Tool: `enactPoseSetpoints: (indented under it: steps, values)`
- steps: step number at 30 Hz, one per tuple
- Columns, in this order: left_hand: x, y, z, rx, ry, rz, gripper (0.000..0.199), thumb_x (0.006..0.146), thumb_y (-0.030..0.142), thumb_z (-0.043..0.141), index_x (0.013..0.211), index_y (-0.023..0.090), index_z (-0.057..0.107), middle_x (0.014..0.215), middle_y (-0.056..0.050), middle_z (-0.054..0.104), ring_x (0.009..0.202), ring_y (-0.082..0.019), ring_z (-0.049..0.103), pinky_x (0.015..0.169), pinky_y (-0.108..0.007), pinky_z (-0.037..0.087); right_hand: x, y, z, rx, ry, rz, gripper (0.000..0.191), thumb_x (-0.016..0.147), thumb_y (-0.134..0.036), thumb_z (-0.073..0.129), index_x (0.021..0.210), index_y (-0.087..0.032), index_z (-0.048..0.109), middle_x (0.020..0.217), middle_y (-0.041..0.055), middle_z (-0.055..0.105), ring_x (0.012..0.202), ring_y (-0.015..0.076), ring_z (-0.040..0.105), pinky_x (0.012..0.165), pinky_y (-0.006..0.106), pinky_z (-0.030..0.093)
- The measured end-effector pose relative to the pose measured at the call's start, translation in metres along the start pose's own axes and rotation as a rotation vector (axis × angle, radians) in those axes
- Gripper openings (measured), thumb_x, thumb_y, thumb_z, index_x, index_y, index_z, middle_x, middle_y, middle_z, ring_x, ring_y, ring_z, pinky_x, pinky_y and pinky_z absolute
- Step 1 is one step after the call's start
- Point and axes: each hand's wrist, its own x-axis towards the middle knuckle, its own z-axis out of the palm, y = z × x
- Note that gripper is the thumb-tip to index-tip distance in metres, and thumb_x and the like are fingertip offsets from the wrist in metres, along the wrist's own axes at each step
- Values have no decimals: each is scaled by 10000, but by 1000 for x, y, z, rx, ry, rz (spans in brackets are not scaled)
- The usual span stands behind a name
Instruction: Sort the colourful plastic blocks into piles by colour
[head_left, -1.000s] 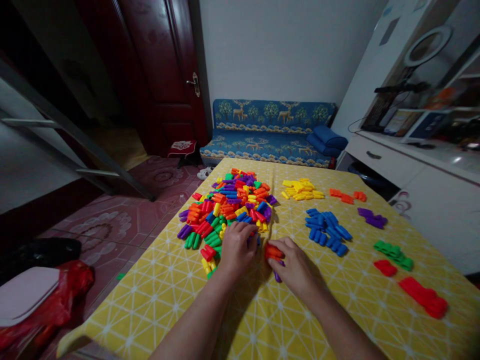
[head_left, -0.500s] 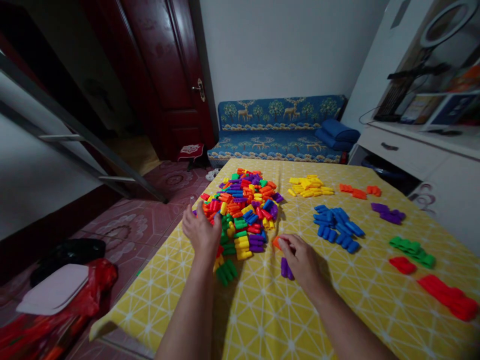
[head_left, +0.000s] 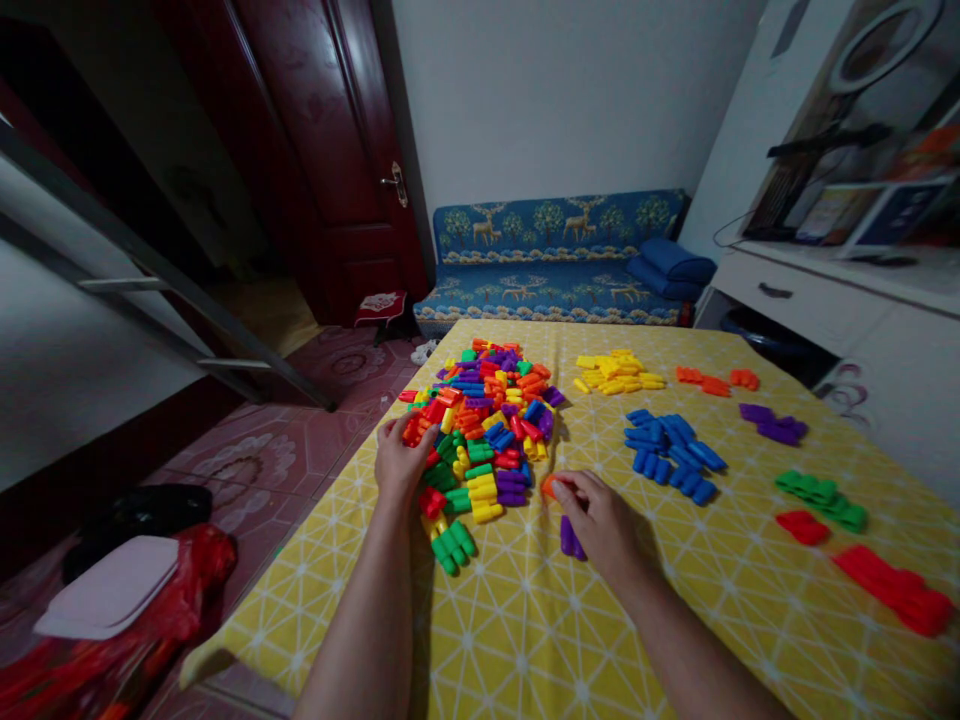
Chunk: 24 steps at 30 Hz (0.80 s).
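Observation:
A mixed heap of colourful bullet-shaped plastic building blocks (head_left: 480, 390) lies on the yellow patterned tablecloth (head_left: 517, 620). My left hand (head_left: 401, 460) reaches in at the heap's left edge, thumb and fingers apart around orange and red blocks; whether it grips one is not visible. Between the thumb and fingertips of my right hand (head_left: 600, 510) is an orange block (head_left: 550, 487), just right of the heap. A purple block (head_left: 571, 540) lies beneath that hand, partly covered by it. Green blocks (head_left: 454, 546) stick out at the heap's near end.
Single-colour groups lie to the right: yellow blocks (head_left: 619, 372), blue blocks (head_left: 671, 450), orange blocks (head_left: 705, 380), purple blocks (head_left: 774, 424), green blocks (head_left: 821, 500) and red blocks (head_left: 892, 590). A patterned sofa (head_left: 551, 280) stands beyond the table, a white cabinet (head_left: 885, 340) at right.
My left hand has come down onto the left edge of the heap, its fingers now among the orange and red blocks. My right hand stays nearly still with the orange block.

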Motion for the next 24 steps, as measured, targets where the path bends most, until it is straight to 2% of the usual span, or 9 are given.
enactPoseSetpoints:
  steps: [4, 7, 10, 14, 17, 19, 21, 24]
  values:
    - [-6, 5, 5, -173, -102, 153, 449, 801, 492, 641, 1149, 212, 679, 1146, -87, 640, 1071, -250, 621, 918, -355, 502, 0, -4, -3, 12, 8, -4, 269, 940, -430, 466, 962, -264, 677, 907, 19, 733, 820, 165, 687, 689, 253, 492]
    - [-17, 19, 8, -296, -209, 240, 433, 822, 465, 635, 1150, 186, 675, 1148, -89, 673, 1026, -239, 637, 880, -352, 513, -1, -11, -8, 40, 20, 16, 246, 921, -426, 501, 1003, -274, 676, 846, 17, 744, 762, 164, 695, 619, 246, 483]
    - [-30, 37, 9, -360, -321, 378, 426, 834, 404, 649, 1208, 200, 648, 1198, -87, 673, 1107, -244, 621, 957, -374, 488, -1, -17, -11, 53, 47, 48, 244, 872, -412, 571, 1054, -282, 667, 801, 10, 744, 706, 167, 695, 558, 245, 473]
    - [-43, 54, 7, -383, -422, 595, 439, 822, 296, 680, 1251, 218, 623, 1279, -97, 632, 1198, -240, 584, 1032, -386, 456, -1, -24, -13, 70, 30, 110, 330, 809, -369, 641, 1126, -279, 648, 863, 20, 752, 677, 177, 694, 513, 253, 480]
    - [-47, 59, 5, -376, -430, 647, 437, 813, 296, 703, 1238, 229, 632, 1265, -95, 648, 1192, -245, 593, 1029, -395, 465, -1, -24, -13, 70, -16, 128, 421, 814, -347, 634, 1229, -286, 612, 986, 31, 750, 674, 181, 698, 495, 264, 490]
    - [-49, 60, 4, -372, -409, 644, 468, 798, 327, 726, 1247, 240, 626, 1264, -91, 656, 1191, -255, 597, 1026, -403, 466, -2, -22, -12, 40, -46, 84, 490, 828, -344, 624, 1314, -317, 564, 1098, 29, 731, 759, 195, 713, 558, 279, 525]
    - [-50, 60, 3, -375, -387, 642, 505, 786, 351, 740, 1263, 246, 613, 1271, -88, 655, 1185, -256, 602, 1017, -396, 470, -3, -18, -11, -5, -63, 11, 556, 850, -348, 609, 1393, -356, 489, 1234, 24, 680, 917, 214, 709, 691, 313, 560]
    - [-52, 61, 1, -340, -363, 678, 504, 781, 319, 735, 1265, 252, 607, 1260, -85, 658, 1180, -254, 596, 1014, -390, 459, -3, -14, -8, -38, -65, -90, 580, 879, -348, 578, 1440, -349, 433, 1391, 33, 573, 1146, 226, 630, 893, 367, 540]
